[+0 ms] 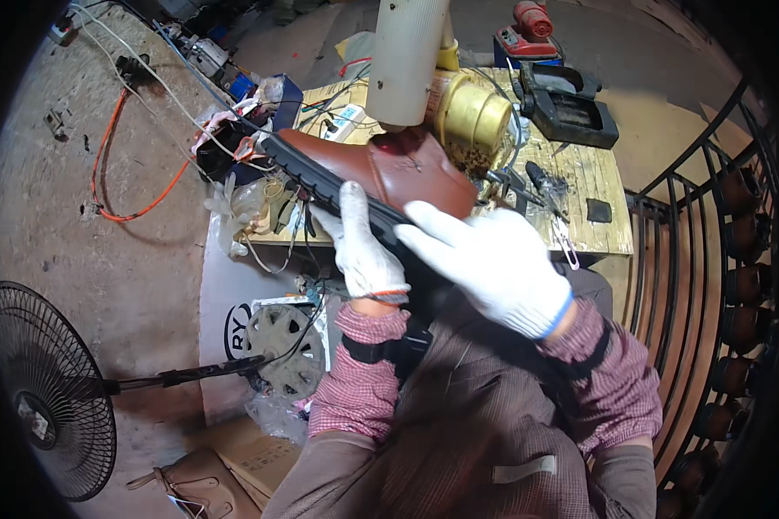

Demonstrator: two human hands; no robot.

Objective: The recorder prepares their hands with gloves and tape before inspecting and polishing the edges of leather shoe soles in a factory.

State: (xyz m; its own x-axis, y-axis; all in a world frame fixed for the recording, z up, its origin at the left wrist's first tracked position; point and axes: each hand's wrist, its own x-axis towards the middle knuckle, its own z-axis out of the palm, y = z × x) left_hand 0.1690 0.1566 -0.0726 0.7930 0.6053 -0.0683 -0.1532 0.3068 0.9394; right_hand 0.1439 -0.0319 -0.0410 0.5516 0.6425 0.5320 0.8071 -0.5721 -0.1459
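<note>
Brown leather shoe (407, 169) at 12 o'clock, sole up on white post (404, 60) over desk (593, 177). Left hand (363, 246) clamped on black sole; right hand (493, 259) flat, fingers apart, by heel. Prob. light, upper soft, sole stiff: grip sole edge.

A slatted wooden workbench (599, 177) carries a black tool case (568, 105), open, near its far right corner; a brass-coloured can (474, 117) stands toward the middle; a white power strip (344, 123) lies among tangled cables at the left; a small dark pad (598, 210) rests near the front edge; on the concrete floor (78, 251) below, a black fan (43, 394) stands and an orange cable (112, 164) trails.
</note>
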